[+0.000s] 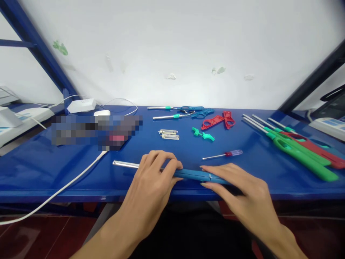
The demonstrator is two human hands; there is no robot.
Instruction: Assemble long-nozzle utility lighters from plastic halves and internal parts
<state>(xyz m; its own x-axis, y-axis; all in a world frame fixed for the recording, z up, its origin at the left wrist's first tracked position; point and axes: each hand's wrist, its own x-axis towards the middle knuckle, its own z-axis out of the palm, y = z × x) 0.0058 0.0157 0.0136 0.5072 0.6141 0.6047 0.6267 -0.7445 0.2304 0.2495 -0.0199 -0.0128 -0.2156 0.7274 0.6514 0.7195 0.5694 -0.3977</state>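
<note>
The blue lighter [192, 175] points its silver tube [126, 164] left.

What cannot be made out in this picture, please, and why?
All in the head view:
Blue lighter: middle hidden by the left hand, handle end by the right hand.
Pixelated items: blurred beyond recognition.
White cable: one end cut off by the left edge.
Clear pieces: too small to tell any liquid inside.

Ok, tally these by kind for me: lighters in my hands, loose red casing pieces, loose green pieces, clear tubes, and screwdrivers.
Blue lighter, held: 1
Red casing pieces: 2
Loose green pieces: 2
Clear tubes: 2
Screwdriver: 1
Total: 8
</note>
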